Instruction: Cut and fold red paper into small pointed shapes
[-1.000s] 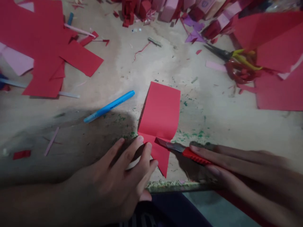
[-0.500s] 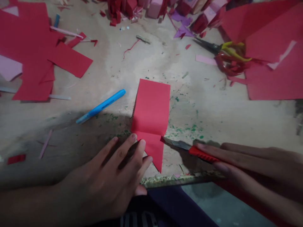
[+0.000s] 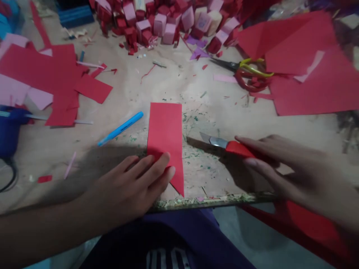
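A red paper strip with a slanted, pointed near end lies on the wooden table. My left hand rests with spread fingers on its lower left part, near a faint crease. To the right, my right hand grips a craft knife by its red handle. The knife's blade points left and is raised above the table, apart from the paper, with its shadow below. Left of the strip lies a blue highlighter pen.
Scissors with yellow and red handles lie beside large red sheets at the right. Red and pink paper pieces are piled left, near a blue glue gun. Small paper-covered blocks crowd the back. The table's rough edge is near me.
The knife has lifted off the paper's right edge and moved right and up. The strip lies flatter and straighter now, and my left fingers sit further onto it. The view has shifted.
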Available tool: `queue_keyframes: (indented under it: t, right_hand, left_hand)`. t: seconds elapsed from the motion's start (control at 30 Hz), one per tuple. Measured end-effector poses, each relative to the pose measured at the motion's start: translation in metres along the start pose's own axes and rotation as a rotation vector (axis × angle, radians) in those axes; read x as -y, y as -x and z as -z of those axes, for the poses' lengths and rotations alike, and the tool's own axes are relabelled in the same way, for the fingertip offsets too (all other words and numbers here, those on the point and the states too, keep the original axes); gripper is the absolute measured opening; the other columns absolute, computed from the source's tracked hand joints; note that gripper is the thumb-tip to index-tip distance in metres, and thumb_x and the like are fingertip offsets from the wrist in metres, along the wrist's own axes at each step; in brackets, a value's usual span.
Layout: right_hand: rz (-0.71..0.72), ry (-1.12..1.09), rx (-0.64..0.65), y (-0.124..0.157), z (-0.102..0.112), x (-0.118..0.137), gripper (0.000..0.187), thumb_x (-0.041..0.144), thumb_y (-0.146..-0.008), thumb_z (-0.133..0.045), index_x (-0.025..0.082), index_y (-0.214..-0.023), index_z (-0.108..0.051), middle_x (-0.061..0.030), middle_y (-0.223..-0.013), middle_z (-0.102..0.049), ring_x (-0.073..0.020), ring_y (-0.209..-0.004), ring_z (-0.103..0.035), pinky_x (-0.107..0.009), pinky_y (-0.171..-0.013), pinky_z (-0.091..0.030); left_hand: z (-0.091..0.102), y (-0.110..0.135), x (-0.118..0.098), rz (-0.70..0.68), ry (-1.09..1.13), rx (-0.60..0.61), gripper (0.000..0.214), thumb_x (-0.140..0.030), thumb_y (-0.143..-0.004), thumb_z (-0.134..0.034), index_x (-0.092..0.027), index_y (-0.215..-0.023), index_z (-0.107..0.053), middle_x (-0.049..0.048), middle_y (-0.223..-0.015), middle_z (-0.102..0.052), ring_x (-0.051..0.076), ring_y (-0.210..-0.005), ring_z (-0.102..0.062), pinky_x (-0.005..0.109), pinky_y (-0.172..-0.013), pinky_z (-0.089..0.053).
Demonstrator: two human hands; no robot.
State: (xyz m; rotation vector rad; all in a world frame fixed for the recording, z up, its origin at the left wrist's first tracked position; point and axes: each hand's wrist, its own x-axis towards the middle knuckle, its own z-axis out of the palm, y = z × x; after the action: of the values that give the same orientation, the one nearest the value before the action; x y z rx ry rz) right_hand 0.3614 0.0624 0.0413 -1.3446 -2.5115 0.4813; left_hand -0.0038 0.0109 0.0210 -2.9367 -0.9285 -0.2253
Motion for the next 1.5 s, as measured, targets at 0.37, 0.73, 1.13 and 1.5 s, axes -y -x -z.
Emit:
queue_keyframes:
  t: [0.37,0.73,1.13,1.5]
  right_hand:
    - [0.033,0.277,-0.160,-0.032,0.000,-0.013,0.030,0.040,-0.102,-0.054,0.023,-0.121,-0.071,-0.0150,-0.114,-0.072,-0.0318,-0.093,-0.072,-0.044,-0.075,-0.058]
    - [0.077,-0.936,0.160,-0.126,-0.009,0.057,0.035,0.052,-0.083,-0.084,0.018,-0.088,-0.083,-0.0071,-0.086,-0.080,-0.0213,-0.074,-0.072,-0.033,-0.069,-0.058]
    - [-0.138,-1.164,0.137,-0.167,-0.069,0.063,0.033,0.048,-0.084,-0.084,0.015,-0.081,-0.080,-0.0039,-0.071,-0.073,-0.0125,-0.058,-0.058,-0.024,-0.048,-0.039]
    - [-0.147,-1.205,0.112,-0.167,-0.073,0.058,0.030,0.047,-0.087,-0.082,0.017,-0.088,-0.082,-0.0054,-0.080,-0.077,-0.0165,-0.066,-0.064,-0.027,-0.054,-0.047]
  left_hand:
    - [0.023,-0.028,0.024,0.096,0.228,0.033,0.021,-0.018,-0.104,-0.054,-0.018,-0.101,-0.075,0.0031,-0.085,-0.075,0.020,-0.075,-0.066,0.033,-0.070,-0.047]
    - [0.044,-0.054,0.046,0.868,1.320,-0.711,0.022,-0.042,-0.084,-0.084,-0.021,-0.085,-0.078,0.0038,-0.083,-0.076,0.018,-0.073,-0.070,0.029,-0.068,-0.058]
    - [0.010,-0.033,0.106,1.031,1.388,-0.918,0.025,-0.041,-0.085,-0.083,-0.019,-0.084,-0.071,0.0008,-0.075,-0.070,0.012,-0.060,-0.061,0.024,-0.058,-0.052]
    - [0.001,-0.007,0.149,1.102,0.953,-1.053,0.032,-0.055,-0.087,-0.077,-0.027,-0.098,-0.066,-0.0009,-0.098,-0.076,0.016,-0.083,-0.073,0.031,-0.068,-0.057]
